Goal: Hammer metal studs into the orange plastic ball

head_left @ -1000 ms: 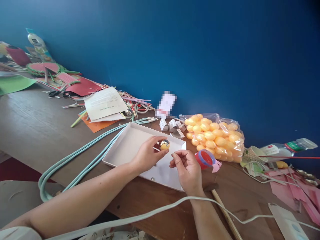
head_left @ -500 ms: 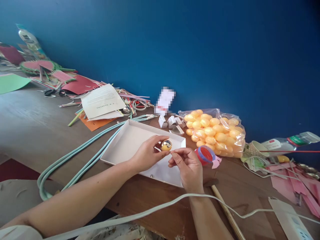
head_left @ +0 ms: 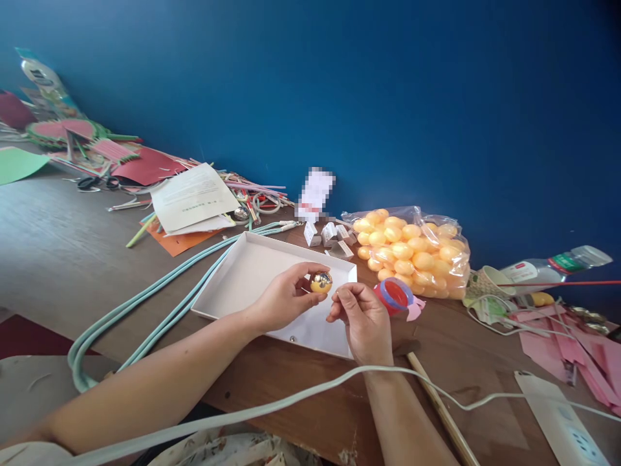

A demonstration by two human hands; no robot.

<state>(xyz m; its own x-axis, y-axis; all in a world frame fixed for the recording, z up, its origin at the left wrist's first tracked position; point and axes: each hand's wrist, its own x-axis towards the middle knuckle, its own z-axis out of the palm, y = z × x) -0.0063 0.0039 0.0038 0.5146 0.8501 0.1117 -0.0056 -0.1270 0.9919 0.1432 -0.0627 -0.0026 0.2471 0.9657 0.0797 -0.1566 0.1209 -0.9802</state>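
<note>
Between the thumb and fingers of my left hand (head_left: 286, 298) is a shiny gold ball (head_left: 321, 282), raised over a shallow white box lid (head_left: 257, 259). Close by on its right, my right hand (head_left: 365, 317) has thumb and forefinger pinched together. Whatever that pinch holds, if anything, is too small to make out. A tiny silver ball (head_left: 293, 339) lies inside the lid near its front edge. Just beyond my right hand stands a red cup with a blue rim (head_left: 394, 296) and a pink strip at its side.
A clear bag of orange balls (head_left: 412, 252) lies behind the lid, beside small folded cards (head_left: 334, 237). Light-green cords (head_left: 160, 285) loop at the left. A white cable (head_left: 291, 404) crosses in front of my arms. A wooden stick (head_left: 441, 408) and power strip (head_left: 557, 414) are at right.
My right hand has drawn slightly away from the gold ball, so a gap shows between the hands. My left hand keeps its hold. The whole view has shifted a little.
</note>
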